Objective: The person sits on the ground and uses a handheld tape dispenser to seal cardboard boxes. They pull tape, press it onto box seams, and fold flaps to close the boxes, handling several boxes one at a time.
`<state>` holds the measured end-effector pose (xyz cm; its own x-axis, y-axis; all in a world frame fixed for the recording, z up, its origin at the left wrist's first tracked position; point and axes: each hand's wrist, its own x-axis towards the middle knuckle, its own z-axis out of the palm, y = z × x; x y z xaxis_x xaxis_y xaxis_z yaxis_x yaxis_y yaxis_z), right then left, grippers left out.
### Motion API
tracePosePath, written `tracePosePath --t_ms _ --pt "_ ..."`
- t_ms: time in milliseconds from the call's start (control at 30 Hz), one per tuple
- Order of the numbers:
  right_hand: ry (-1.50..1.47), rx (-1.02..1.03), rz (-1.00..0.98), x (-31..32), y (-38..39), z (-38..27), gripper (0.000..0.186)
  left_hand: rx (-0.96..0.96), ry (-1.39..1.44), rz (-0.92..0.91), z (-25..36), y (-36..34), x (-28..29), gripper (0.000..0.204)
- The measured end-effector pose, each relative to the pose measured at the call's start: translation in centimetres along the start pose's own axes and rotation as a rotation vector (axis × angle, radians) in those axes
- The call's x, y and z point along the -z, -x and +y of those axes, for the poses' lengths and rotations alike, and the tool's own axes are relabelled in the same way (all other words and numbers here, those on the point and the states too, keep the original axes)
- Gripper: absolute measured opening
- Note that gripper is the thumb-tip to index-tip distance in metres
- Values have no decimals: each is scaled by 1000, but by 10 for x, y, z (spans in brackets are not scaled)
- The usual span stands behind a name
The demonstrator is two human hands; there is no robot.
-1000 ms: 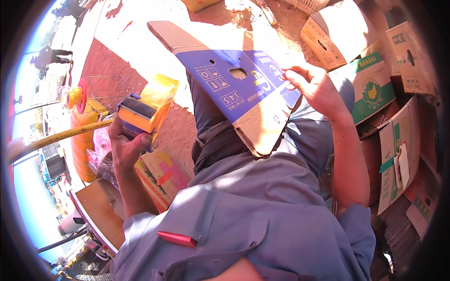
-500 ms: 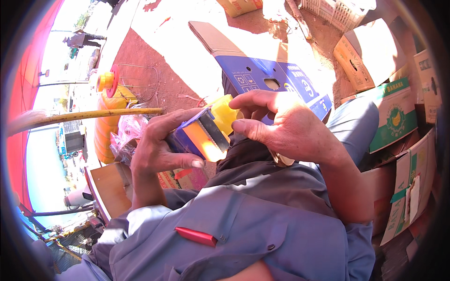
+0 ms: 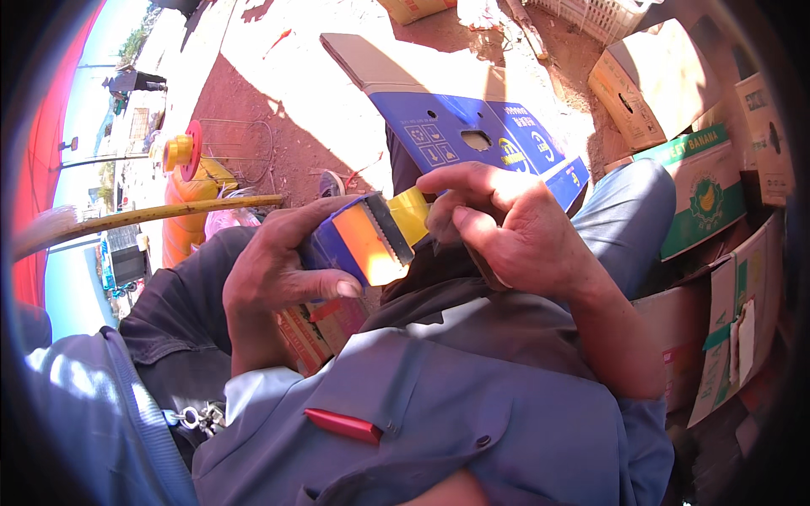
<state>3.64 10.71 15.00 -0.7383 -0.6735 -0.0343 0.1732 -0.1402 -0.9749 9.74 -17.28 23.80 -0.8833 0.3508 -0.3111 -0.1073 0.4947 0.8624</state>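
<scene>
My left hand [image 3: 266, 278] is wrapped round a blue and orange tape dispenser [image 3: 325, 249] with a dark serrated edge, held tilted above my lap. Yellow tape [image 3: 407, 211] sticks out to the right of that edge. My right hand [image 3: 527, 240] is curled at the tape, thumb and fingers pinched on it, partly hiding what they grip. Behind both hands a flattened blue and brown cardboard box [image 3: 405, 114] with hand holes lies across my legs; my right hand covers its lower part.
Cardboard boxes [image 3: 637, 93], a green banana box [image 3: 688, 173] and a white crate [image 3: 607, 17] are at the right. At left are a spool on a wire stand [image 3: 177, 152], a yellow pole [image 3: 152, 215], another person's jacket and leg [image 3: 169, 320], and a distant person [image 3: 135, 82].
My right hand has left the cardboard and moved down-left to the tape. My left hand has raised and turned the dispenser rightward. Another person's leg and jacket have appeared at the lower left.
</scene>
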Motion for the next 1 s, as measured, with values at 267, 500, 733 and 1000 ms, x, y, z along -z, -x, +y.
tracePosePath --t_ms 267,500,733,1000 --pt "0 -162 -110 28 16 -17 60 47 -77 -107 25 -9 -16 75" --pt "87 -139 -21 15 21 -15 51 121 -137 -102 42 -2 -17 74" --pt "30 -4 33 35 47 -24 28 81 -186 -194 61 7 -26 53" --pt "75 -201 155 35 42 38 38 192 -415 -210 64 -12 -52 49"
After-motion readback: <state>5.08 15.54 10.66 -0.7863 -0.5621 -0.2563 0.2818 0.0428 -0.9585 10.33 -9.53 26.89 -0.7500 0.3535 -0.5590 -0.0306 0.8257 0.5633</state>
